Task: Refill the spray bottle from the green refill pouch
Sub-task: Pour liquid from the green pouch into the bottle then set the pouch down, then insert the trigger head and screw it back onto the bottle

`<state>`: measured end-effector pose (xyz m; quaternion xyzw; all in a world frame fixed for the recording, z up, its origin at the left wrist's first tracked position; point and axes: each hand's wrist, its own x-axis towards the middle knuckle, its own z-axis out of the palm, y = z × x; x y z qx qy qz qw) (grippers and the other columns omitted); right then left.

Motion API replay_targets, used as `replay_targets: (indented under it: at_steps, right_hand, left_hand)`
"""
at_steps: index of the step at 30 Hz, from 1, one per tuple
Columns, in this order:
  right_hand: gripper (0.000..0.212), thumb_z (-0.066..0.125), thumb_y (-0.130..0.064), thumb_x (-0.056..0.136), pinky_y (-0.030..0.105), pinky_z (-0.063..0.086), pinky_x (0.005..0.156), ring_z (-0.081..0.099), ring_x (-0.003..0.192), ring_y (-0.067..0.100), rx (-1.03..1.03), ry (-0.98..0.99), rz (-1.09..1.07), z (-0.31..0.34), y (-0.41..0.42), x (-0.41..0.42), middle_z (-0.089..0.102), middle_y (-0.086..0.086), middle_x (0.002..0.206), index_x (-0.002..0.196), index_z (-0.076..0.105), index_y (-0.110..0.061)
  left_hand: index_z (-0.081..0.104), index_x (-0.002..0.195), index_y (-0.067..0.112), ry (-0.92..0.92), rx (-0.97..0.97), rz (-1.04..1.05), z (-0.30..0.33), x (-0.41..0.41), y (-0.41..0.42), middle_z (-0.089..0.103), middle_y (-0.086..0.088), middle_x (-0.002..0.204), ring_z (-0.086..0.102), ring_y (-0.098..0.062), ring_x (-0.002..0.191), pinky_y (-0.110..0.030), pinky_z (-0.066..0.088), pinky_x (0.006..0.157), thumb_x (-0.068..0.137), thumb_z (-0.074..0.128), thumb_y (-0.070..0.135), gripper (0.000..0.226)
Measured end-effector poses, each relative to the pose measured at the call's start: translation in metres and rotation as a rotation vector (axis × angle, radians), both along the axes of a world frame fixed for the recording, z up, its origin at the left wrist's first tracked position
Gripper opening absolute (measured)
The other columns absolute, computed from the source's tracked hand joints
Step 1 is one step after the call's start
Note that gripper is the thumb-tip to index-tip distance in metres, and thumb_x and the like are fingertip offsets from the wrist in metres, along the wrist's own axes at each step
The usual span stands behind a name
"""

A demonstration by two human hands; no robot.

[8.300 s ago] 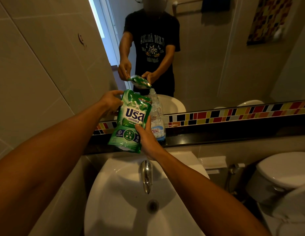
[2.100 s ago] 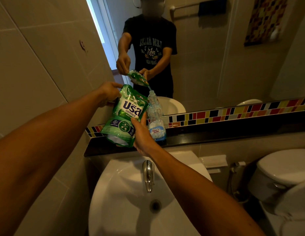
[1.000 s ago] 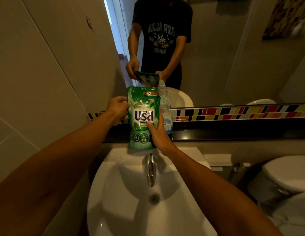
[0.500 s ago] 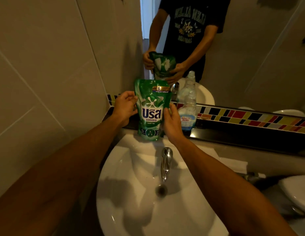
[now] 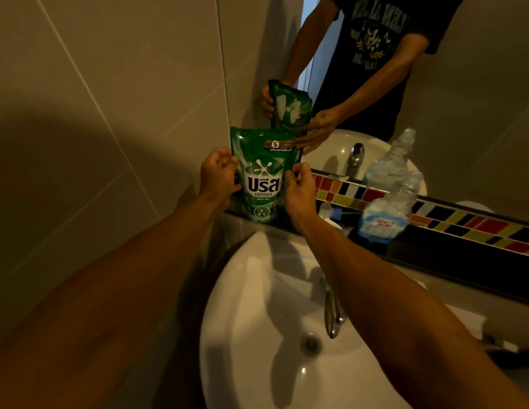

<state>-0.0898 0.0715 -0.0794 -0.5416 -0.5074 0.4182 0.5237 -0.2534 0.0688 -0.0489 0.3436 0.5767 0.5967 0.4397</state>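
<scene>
Green refill pouch (image 5: 262,175) stands upright at the left end of the dark ledge (image 5: 452,255), base resting on the ledge just behind the sink rim, printed front facing the camera. Left hand (image 5: 217,175) curls against the pouch's left edge, fingers bent around it, grasping. Right hand (image 5: 298,188) sits at the right edge, thumb and fingertips pinching the pouch's side. The pouch is held between both hands.

Spray bottle (image 5: 388,211), clear plastic with a pale blue label, stands on the same ledge to the right, apart from the pouch and from both hands. No spray head on its neck. A small white and blue item (image 5: 331,212) lies on the ledge between right hand and bottle; too unclear to identify.

White sink (image 5: 257,320) below, chrome tap (image 5: 331,314) over the drain. Strip of coloured tiles (image 5: 475,221) runs behind the ledge under the mirror (image 5: 478,113), which reflects the person, pouch and bottle. Beige tiled wall (image 5: 95,113) at left.
</scene>
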Motion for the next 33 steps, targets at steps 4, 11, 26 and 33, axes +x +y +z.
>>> replay_targets:
  at_steps: [4,11,26,33]
  right_hand:
    - [0.007,0.045,-0.011,0.109,0.035,0.061,0.085,0.064,0.091,0.007,0.013,0.014,0.008,-0.006,0.022,-0.018,0.064,-0.004,0.097,0.107,0.052,-0.012]
    - [0.003,0.049,-0.007,0.107,0.022,0.06,0.072,0.061,0.081,0.003,0.031,0.003,-0.027,-0.013,0.051,-0.034,0.061,-0.004,0.091,0.105,0.05,-0.008]
    - [0.045,0.051,-0.01,0.107,0.025,0.052,0.091,0.06,0.128,0.023,-0.076,-0.096,0.074,-0.02,0.01,-0.011,0.06,0.012,0.144,0.15,0.041,-0.013]
    - [0.057,0.063,-0.014,0.101,0.039,0.051,0.108,0.054,0.136,0.024,-0.095,-0.242,-0.001,-0.033,-0.052,0.046,0.053,0.009,0.152,0.154,0.043,-0.015]
  left_hand:
    - [0.056,0.088,0.026,-0.02,0.006,0.053,-0.009,-0.012,0.02,0.068,-0.002,0.098,0.066,-0.027,0.096,-0.061,0.055,0.085,0.098,0.049,0.009,0.021]
    - [0.054,0.093,0.021,0.028,0.036,0.116,-0.017,-0.021,0.039,0.067,-0.006,0.102,0.065,-0.022,0.093,-0.046,0.058,0.079,0.099,0.049,0.009,0.015]
    - [0.047,0.137,0.006,0.152,-0.218,0.162,-0.029,-0.004,0.01,0.06,-0.008,0.128,0.061,-0.028,0.114,-0.045,0.054,0.097,0.087,0.071,0.014,0.056]
    - [0.059,0.13,0.011,0.32,-0.262,-0.073,-0.035,0.048,-0.036,0.064,-0.003,0.122,0.061,-0.023,0.113,-0.032,0.05,0.096,0.086,0.073,0.02,0.046]
